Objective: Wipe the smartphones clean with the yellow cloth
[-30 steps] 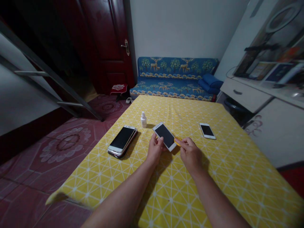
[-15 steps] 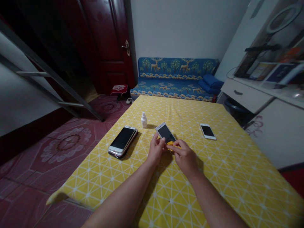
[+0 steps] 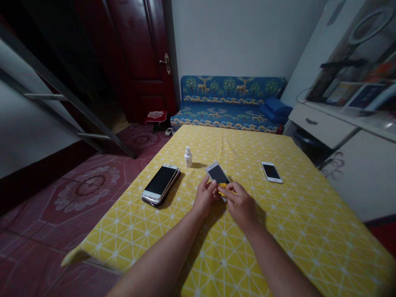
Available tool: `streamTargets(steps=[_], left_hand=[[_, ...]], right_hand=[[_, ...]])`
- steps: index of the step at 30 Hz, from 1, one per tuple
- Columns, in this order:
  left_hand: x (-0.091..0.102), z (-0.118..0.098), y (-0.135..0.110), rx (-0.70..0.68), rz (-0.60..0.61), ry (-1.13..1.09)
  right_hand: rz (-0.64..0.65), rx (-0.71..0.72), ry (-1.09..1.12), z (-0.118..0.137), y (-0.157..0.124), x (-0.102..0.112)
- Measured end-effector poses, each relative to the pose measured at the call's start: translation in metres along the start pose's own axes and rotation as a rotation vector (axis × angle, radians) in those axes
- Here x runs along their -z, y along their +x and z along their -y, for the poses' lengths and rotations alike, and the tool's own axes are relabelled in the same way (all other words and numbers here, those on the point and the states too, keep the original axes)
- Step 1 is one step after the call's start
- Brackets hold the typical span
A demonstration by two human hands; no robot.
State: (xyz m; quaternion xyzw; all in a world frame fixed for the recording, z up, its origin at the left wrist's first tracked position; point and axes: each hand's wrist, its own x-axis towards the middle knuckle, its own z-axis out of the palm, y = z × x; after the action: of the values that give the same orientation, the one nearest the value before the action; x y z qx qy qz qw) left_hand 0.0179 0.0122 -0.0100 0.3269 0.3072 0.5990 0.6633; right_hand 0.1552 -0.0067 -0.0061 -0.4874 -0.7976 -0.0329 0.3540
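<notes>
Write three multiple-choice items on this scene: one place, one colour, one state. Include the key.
1. Where does the small white bottle stand?
A) on the red floor
B) on the yellow patterned tablecloth
C) on the white drawer unit

2. What colour is the sofa cover?
A) green
B) red
C) blue

3. What state is the phone at the left hand and right hand in?
A) screen dark, facing up
B) screen lit
C) lying face down

1: B, the bottle's base sits on the cloth.
2: C, the cover is blue with a deer and tree pattern.
3: A, the upward-facing screen shows black.
</notes>
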Motion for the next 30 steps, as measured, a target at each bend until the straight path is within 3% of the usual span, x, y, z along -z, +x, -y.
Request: streamTargets(steps=[7, 14, 24, 30], left_hand=[[-0.006, 0.0, -0.004, 0.074, 0.063, -0.012], [-0.007, -0.004, -0.004, 0.098, 0.035, -0.031], [-0.009, 0.0, -0.006, 0.145, 0.106, 0.021], [-0.006, 0.002, -0.005, 0.151, 0.085, 0.023]], right_hand=[[-0.085, -0.177, -0.11, -0.024, -0.001, 0.003], [-0.019, 0.023, 0.047, 0.003, 0.0, 0.002], [-0.119, -0.197, -0.096, -0.017, 0.0, 0.007], [-0.061, -0.036, -0.001, 0.001, 0.001, 0.004]])
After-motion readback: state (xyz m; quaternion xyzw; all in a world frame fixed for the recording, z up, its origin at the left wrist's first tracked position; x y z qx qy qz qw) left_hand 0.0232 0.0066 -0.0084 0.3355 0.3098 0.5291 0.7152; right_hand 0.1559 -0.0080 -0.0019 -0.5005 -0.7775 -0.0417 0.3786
